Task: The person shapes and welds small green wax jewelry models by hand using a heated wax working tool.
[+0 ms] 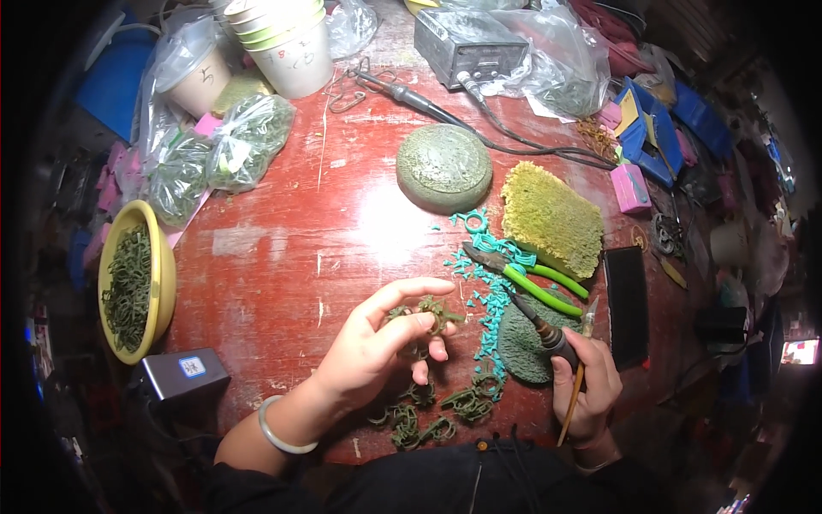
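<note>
My left hand (364, 347), with a pale bangle (287, 428) at its wrist, is closed on a small cluster of dark green wax rings (428, 324). Its fingers hide part of the cluster. In my right hand (591, 381) are a dark-handled wax pen (558, 344), its tip pointing up and left, and a thin wooden-handled knife (574, 398). Below the wax pen lies a round dark green pad (518, 343). More green wax rings (407, 424) lie near my body. Green-handled cutters (548, 287) rest beside scattered turquoise wax bits (488, 321).
A round grey-green block (443, 167) and a yellow-green sponge-like slab (552, 214) stand farther back. At left are a yellow bowl (163, 291) of green pieces and a dark box (184, 381). A control box (471, 47), a corded pen (411, 98) and stacked cups (287, 51) are at the back.
</note>
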The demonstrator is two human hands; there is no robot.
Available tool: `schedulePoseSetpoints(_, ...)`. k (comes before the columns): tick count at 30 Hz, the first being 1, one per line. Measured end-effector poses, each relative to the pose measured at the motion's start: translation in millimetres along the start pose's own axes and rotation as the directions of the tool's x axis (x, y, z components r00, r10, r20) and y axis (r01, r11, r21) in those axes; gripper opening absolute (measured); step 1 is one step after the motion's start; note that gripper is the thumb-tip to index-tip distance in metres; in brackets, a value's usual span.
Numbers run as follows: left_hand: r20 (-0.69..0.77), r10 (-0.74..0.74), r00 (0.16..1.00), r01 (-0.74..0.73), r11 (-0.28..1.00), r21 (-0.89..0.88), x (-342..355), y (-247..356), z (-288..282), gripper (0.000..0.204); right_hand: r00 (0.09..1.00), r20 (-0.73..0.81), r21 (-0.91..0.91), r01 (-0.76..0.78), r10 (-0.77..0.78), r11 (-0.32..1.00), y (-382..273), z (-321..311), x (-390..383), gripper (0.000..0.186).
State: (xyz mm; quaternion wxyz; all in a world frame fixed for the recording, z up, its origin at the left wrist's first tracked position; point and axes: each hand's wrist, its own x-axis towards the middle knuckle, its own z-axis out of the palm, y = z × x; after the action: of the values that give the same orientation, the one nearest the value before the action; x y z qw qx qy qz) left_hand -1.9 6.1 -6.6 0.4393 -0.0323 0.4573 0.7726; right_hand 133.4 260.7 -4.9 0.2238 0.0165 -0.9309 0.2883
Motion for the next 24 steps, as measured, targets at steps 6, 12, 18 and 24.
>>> schedulePoseSetpoints(6,0.092,0.006,0.996,0.020,0.962,-0.272,7.2,-6.9,-16.2,0.036,0.999,-0.029,-0.007,0.015,-0.015,1.000,0.0,1.0,0.4,0.034)
schedulePoseSetpoints(12,0.140,-0.044,0.989,0.092,0.931,-0.354,8.1,-8.3,-22.9,0.036,0.999,-0.027,-0.012,0.035,-0.036,0.999,1.5,2.4,0.1,0.034)
schedulePoseSetpoints(18,0.178,-0.041,0.983,0.108,0.917,-0.384,7.1,-9.9,-25.0,0.036,0.999,-0.025,-0.018,0.035,-0.035,0.999,1.3,1.0,-1.1,0.034)
schedulePoseSetpoints(24,0.115,0.068,0.991,-0.046,0.982,-0.185,-0.8,9.2,-8.9,0.028,0.999,-0.028,-0.020,0.035,-0.036,0.999,3.8,2.5,-0.5,0.034)
